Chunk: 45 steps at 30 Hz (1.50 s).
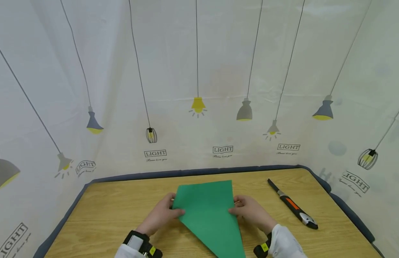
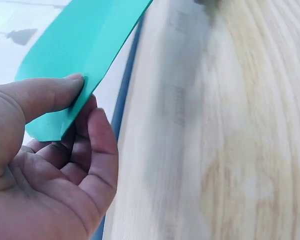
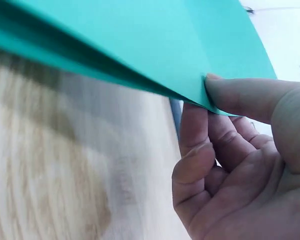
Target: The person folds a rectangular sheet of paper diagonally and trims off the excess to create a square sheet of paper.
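A green sheet of paper (image 1: 207,211), folded with a slanting lower left edge, is held up over the wooden table between both hands. At its left edge my left hand (image 1: 165,210) pinches it, thumb on the near face and fingers behind. My right hand (image 1: 251,211) pinches the right edge in the same way. In the left wrist view the thumb presses the paper (image 2: 75,55) near a corner, with curled fingers beneath. The right wrist view shows layers of the paper (image 3: 140,40) parted along the lower edge, running to the right thumb.
To the right on the wooden table (image 1: 122,200) lies a folding saw or knife-like tool (image 1: 297,208) with a black and orange handle, its dark blade pointing away. A white curtain (image 1: 173,71) printed with lamps surrounds the table, whose edge has dark blue padding (image 1: 186,172).
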{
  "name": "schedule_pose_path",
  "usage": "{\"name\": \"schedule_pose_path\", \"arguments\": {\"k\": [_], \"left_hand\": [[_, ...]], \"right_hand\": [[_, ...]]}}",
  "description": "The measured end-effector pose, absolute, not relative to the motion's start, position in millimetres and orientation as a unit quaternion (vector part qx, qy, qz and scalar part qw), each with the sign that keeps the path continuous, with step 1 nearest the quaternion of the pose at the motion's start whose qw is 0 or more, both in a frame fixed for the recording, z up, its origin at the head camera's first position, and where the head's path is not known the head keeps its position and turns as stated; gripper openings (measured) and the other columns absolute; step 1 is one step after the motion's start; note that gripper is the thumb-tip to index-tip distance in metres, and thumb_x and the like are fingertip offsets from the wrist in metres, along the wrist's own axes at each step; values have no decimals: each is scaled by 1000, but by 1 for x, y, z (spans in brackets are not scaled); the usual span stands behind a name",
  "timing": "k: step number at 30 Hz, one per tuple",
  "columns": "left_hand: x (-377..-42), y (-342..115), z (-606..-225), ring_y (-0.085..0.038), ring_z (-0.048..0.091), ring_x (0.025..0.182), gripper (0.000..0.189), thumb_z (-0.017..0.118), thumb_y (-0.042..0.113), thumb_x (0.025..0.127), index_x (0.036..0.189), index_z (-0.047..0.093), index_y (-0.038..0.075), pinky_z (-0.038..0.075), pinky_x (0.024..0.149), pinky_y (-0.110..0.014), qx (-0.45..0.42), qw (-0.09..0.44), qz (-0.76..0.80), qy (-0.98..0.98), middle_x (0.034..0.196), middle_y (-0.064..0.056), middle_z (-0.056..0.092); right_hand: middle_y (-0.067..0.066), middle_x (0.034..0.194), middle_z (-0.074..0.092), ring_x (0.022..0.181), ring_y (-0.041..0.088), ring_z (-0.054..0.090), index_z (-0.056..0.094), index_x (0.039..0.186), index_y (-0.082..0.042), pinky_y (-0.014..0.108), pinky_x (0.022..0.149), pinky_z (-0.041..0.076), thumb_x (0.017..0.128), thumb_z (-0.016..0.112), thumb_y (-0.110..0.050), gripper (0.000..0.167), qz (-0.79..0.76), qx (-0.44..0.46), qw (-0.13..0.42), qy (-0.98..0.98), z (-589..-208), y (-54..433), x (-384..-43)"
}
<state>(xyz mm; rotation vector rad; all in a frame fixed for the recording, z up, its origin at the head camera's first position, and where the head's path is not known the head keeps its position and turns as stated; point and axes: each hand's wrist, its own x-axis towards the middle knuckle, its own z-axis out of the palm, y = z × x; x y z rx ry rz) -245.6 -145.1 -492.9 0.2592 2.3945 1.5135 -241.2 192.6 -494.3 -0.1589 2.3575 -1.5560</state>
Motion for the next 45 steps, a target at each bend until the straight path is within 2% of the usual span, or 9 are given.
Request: {"name": "schedule_pose_path", "arguments": {"k": [4,9,14,19,26,34,40,45], "left_hand": [[-244,-149,-490,-19,66,99,60,74,31,88,133,46,1,57,85,-39,93,174,590,783,117,-14,65],[-239,-151,-483,-20,67,94,45,71,31,91,120,56,-1,57,86,-42,81,182,625,755,105,-10,68],[-233,-146,-479,-20,67,92,40,69,35,91,112,60,2,57,86,-41,50,158,643,748,99,-7,69],[-227,-142,-474,-18,66,90,37,69,32,92,109,61,1,57,85,-38,31,125,659,741,97,-7,68],[-220,-139,-468,-19,68,90,35,67,30,94,110,58,0,58,81,-35,41,119,664,737,94,-6,70],[-218,-138,-460,-20,67,90,37,66,31,94,113,57,1,58,81,-34,48,113,652,748,95,-7,70],[-216,-140,-458,-20,67,89,37,66,33,93,111,57,2,57,80,-34,46,113,650,750,93,-6,71],[-216,-142,-457,-20,66,89,37,66,34,94,112,57,3,56,80,-33,47,112,646,754,94,-6,71]], "right_hand": [[3,83,58,68,16,51,55,110,0,29,56,45,89,72,-23,36,-572,-60,141,806,-492,196,-241],[3,88,58,72,18,51,53,114,0,31,59,46,89,71,-24,38,-596,-42,117,793,-484,201,-237],[3,84,56,72,19,50,51,113,-1,33,62,46,90,71,-26,39,-601,-35,114,790,-476,203,-231],[4,87,60,75,21,52,53,119,-2,33,64,47,90,70,-27,41,-607,-44,115,785,-466,202,-224],[2,82,59,66,17,47,52,108,-3,31,60,43,91,69,-30,36,-610,-42,111,784,-452,199,-216],[3,84,64,64,15,47,56,112,-2,30,59,43,91,69,-29,36,-614,-53,104,780,-447,200,-213],[8,99,71,59,13,44,58,128,-3,28,55,41,92,69,-29,46,-615,-85,116,775,-448,200,-212],[11,104,72,60,14,43,55,132,-1,27,59,42,92,68,-28,50,-624,-92,123,766,-448,200,-211]]}}
